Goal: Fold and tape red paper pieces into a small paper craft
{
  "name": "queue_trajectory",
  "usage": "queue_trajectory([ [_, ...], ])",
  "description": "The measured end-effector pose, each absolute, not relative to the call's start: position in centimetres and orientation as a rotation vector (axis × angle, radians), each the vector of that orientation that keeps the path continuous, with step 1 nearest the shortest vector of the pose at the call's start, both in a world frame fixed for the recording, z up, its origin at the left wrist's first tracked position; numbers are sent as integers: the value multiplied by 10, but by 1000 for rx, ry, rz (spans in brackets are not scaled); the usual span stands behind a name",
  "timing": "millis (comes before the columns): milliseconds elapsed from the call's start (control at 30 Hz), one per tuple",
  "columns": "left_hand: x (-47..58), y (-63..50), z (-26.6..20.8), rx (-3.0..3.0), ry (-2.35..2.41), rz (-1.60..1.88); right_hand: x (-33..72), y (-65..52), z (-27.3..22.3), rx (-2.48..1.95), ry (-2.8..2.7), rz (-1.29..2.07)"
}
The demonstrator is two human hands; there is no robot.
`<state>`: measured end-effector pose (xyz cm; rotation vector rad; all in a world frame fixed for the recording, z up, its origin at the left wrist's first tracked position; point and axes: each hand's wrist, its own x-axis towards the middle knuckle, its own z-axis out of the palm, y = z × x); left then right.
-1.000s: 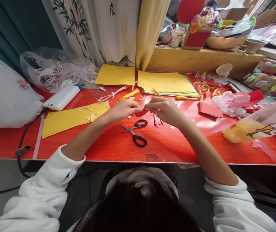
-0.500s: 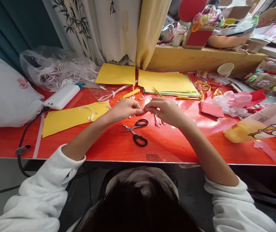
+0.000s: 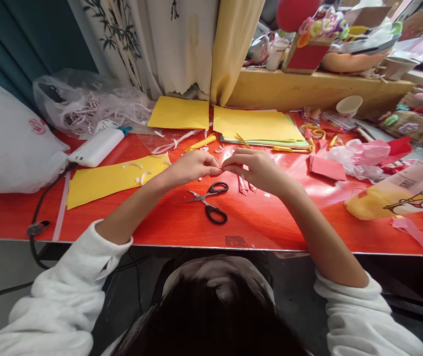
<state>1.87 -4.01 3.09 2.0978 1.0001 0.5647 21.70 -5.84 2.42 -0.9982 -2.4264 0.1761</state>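
A small red piece, apparently paper, [image 3: 216,174] is pinched between the fingertips of the left hand [image 3: 192,167] and the right hand [image 3: 255,168]; the two hands are brought nearly together at the tips, and most of the piece is hidden by the fingers. On the red tabletop [image 3: 181,230], black-handled scissors [image 3: 204,199] are left lying with parted blades just on the near side of the hands, between the forearms. Folded red scraps [image 3: 242,185] are seen beneath the right hand, and a stack of red paper [image 3: 328,168] is placed farther to its right. A yellow paper strip [image 3: 100,184] is laid left of the left hand, with white paper curls [image 3: 145,176] scattered on it. Beyond the hands, a rolled yellow tube [image 3: 201,144], a yellow sheet [image 3: 179,112] and a paper stack topped in yellow [image 3: 256,123] are set out. A drink cup [image 3: 367,203] is tilted well to the right of the right hand.
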Motion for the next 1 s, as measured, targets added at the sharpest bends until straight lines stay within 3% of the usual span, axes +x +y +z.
queue_trajectory([
  [467,15,-38,34,2127,955,542,216,-59,21,-966,-2361,154],
  [733,21,-41,28,2431,1032,709,216,-59,23,-1141,-2416,264],
  [1000,17,-36,28,2347,1015,707,216,-58,23,-1088,-2329,113],
])
